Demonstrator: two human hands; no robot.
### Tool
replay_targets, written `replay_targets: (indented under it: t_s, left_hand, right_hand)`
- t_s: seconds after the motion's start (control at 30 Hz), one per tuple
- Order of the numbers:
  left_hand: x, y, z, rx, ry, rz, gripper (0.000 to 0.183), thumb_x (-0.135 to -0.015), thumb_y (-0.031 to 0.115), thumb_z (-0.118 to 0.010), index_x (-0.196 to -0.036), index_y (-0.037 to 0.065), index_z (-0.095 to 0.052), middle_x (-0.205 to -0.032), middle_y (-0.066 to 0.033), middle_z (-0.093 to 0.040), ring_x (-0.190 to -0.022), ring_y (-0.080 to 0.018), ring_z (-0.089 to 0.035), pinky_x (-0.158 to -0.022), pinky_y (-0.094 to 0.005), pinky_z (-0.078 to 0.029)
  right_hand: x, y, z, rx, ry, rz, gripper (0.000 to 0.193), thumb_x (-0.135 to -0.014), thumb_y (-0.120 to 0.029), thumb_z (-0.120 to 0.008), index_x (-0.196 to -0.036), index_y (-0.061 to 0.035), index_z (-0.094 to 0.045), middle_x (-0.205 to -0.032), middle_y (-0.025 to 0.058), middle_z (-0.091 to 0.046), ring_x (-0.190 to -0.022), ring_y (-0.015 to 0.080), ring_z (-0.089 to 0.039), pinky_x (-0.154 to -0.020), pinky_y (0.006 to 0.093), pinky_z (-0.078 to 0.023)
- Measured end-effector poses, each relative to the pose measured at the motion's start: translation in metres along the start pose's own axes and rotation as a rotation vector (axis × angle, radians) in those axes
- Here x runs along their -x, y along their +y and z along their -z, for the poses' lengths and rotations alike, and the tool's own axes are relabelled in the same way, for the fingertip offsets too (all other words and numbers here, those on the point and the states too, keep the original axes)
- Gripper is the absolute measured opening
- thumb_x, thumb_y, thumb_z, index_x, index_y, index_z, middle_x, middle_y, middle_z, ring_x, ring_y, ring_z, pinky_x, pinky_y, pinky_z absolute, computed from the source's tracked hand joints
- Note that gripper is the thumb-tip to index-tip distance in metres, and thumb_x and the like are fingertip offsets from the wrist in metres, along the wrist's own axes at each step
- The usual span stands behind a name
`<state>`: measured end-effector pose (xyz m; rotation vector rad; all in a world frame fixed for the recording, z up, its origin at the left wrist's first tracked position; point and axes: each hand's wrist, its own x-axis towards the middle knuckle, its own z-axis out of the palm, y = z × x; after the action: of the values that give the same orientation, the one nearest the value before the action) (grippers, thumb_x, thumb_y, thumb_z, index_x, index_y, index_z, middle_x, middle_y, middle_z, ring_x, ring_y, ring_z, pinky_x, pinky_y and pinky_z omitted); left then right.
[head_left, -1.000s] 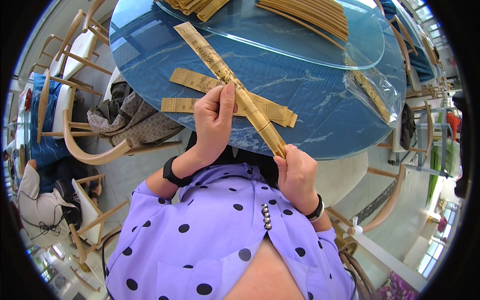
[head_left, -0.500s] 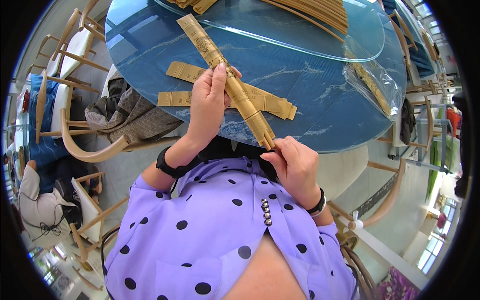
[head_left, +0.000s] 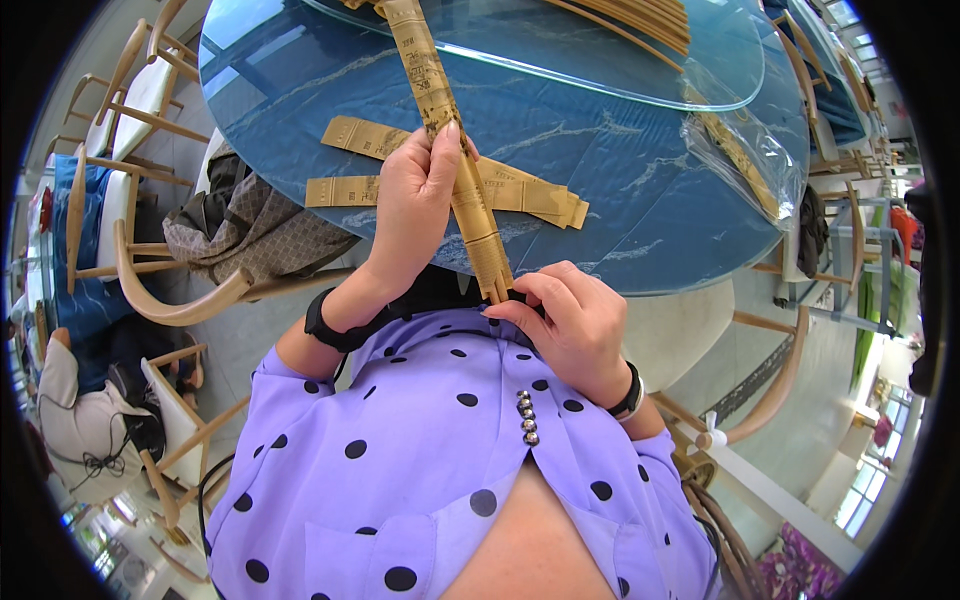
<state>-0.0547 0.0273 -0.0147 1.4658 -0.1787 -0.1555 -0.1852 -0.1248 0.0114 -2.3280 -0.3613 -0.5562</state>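
A long gold paper chopstick sleeve (head_left: pixel 470 205) with dark print slants from the far side of the table down toward my body. My left hand (head_left: pixel 418 190) is closed around its middle, thumb on top. Narrow stick-like ends show at its near end, just past the table edge. There my right hand (head_left: pixel 575 325) is closed, thumb and forefinger pinching at the tip. Beneath the left hand, more flat gold sleeves (head_left: pixel 535 197) lie crossed on the blue marbled table (head_left: pixel 620 225).
A glass turntable (head_left: pixel 600 95) covers the far part of the table, with a stack of long gold-brown strips (head_left: pixel 640 22) on it. A clear plastic bag (head_left: pixel 750 170) holding a gold sleeve lies at right. Wooden chairs (head_left: pixel 240 290) and a patterned bag (head_left: pixel 250 225) stand left.
The held sleeve has turned more upright and its near end has shifted left. My right hand has followed that end leftward. The view has shifted slightly.
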Motion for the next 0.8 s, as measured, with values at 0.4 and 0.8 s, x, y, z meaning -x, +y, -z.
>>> replay_targets:
  t_s: [0.4, 0.8]
  left_hand:
    - [-0.006, -0.005, 0.011, -0.031, -0.055, 0.024, 0.037, -0.112, 0.033, -0.043, -0.096, 0.005, -0.061, -0.077, -0.0010, -0.061, -0.069, -0.0049, -0.056, -0.066, -0.0228, -0.048]
    - [0.003, 0.006, -0.002, 0.067, -0.126, 0.062, 0.035, -0.114, 0.030, -0.036, -0.103, 0.003, -0.057, -0.077, -0.0037, -0.062, -0.071, -0.0084, -0.059, -0.070, -0.0246, -0.049]
  right_hand:
    - [-0.003, 0.000, -0.004, 0.018, 0.032, 0.122, 0.028, -0.073, -0.015, -0.087, -0.093, -0.0043, -0.071, -0.083, 0.0056, -0.066, -0.066, 0.0209, -0.065, -0.054, 0.0314, -0.050]
    - [-0.004, -0.003, -0.004, 0.062, 0.028, 0.029, 0.022, -0.070, -0.013, -0.086, -0.085, -0.0064, -0.071, -0.082, 0.0038, -0.068, -0.065, 0.0208, -0.064, -0.057, 0.0331, -0.048]
